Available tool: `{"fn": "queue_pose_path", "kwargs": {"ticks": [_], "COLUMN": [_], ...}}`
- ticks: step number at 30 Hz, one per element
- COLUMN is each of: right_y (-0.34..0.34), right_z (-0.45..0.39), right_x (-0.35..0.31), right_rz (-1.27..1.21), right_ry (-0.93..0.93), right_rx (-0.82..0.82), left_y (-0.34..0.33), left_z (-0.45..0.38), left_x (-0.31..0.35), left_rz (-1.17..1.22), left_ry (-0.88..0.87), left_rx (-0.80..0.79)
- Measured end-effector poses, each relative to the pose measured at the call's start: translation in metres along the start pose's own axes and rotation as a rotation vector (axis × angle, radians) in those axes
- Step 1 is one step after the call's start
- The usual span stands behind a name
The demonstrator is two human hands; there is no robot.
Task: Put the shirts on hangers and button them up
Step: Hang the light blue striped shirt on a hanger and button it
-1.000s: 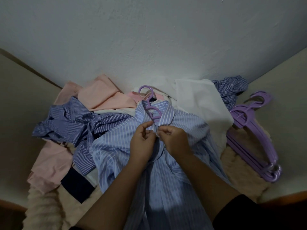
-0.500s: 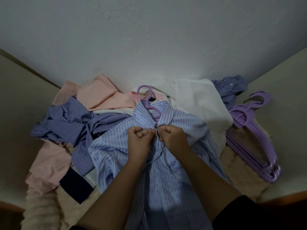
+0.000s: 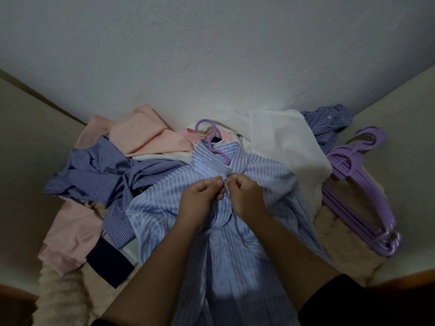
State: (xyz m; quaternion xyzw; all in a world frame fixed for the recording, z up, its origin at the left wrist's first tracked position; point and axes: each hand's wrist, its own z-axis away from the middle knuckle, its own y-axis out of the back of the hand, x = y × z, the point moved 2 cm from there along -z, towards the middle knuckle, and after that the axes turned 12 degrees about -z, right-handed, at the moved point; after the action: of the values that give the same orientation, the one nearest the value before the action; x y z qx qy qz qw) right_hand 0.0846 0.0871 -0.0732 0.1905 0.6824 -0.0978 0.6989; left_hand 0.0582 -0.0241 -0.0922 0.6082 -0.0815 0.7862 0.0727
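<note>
Both hands have closed in just under the collar since a second ago, my left thumb now tucked against the placket.

I have the left hand (image 3: 200,198) and right hand (image 3: 244,194) each pinching an edge of the pale striped shirt (image 3: 164,203), which lies on its purple hanger (image 3: 211,147) just beyond my knuckles. Best, I judge, to hold the buttonhole taut and tip the button through edgewise; the button itself is hidden. Spare hangers (image 3: 357,191) wait off my right hand.

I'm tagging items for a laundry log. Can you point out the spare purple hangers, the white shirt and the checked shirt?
spare purple hangers (image 3: 360,203): head view, on the stacked arms.
white shirt (image 3: 282,140): head view, on its flat middle.
checked shirt (image 3: 327,123): head view, on the crumpled fabric.
</note>
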Motion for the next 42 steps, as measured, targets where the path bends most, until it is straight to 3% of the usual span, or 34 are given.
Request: {"fn": "queue_pose_path", "kwargs": {"ticks": [12,20,25,30,33,36,39,42], "right_y": [0.000,0.003,0.002,0.002,0.002,0.004,0.004,0.004], "right_z": [-0.009,-0.006,-0.008,-0.009,-0.011,-0.010,-0.004,0.003], "right_x": [0.003,-0.001,-0.001,-0.003,-0.001,0.001,0.007,0.010], "right_rz": [-0.191,0.005,0.007,-0.132,-0.243,-0.200,-0.181,-0.233], "right_ry": [-0.222,-0.003,0.059,-0.067,-0.180,-0.150,-0.169,-0.263], "right_rx": [-0.035,-0.077,0.013,-0.003,-0.048,-0.029,-0.024,-0.042], "left_y": [-0.003,-0.003,-0.004,-0.001,0.000,-0.002,-0.006,-0.002], "left_z": [0.002,0.002,0.005,0.002,-0.004,-0.009,-0.009,-0.005], "left_x": [0.004,0.001,0.002,0.000,-0.002,0.001,0.003,-0.002], "left_rz": [-0.219,-0.403,-0.338,-0.228,0.003,0.121,0.089,-0.173], "left_ry": [-0.086,-0.157,-0.140,-0.075,0.053,0.127,0.123,0.035], "left_rx": [0.064,0.155,0.132,0.108,0.019,-0.052,-0.033,0.040]}}
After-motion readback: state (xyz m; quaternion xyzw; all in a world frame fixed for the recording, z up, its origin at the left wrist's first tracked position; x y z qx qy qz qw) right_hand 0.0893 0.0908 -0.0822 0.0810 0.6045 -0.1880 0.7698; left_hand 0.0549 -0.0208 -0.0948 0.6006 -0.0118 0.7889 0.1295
